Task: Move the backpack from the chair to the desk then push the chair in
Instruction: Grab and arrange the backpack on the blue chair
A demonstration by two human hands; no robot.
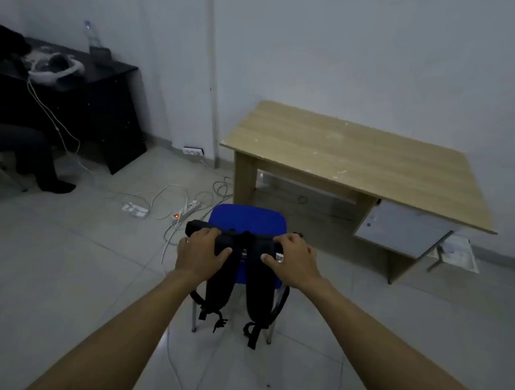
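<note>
Both hands grip the top of the black backpack (240, 254), which hangs over the back of the blue chair (248, 220). The left hand (200, 250) is clamped on the pack's upper left edge, fingers over the top and thumb on the near face. The right hand (294, 259) is clamped the same way on the upper right edge. The two shoulder straps (258, 303) dangle down the near side of the chair back, their ends loose above the tiled floor (64, 273). The chair stands just in front of the wooden counter (358, 158), not pushed under it; the counter stands against the wall. To the left of the chair, a power strip (187, 210) and white cables (162, 198) lie on the floor.
</note>
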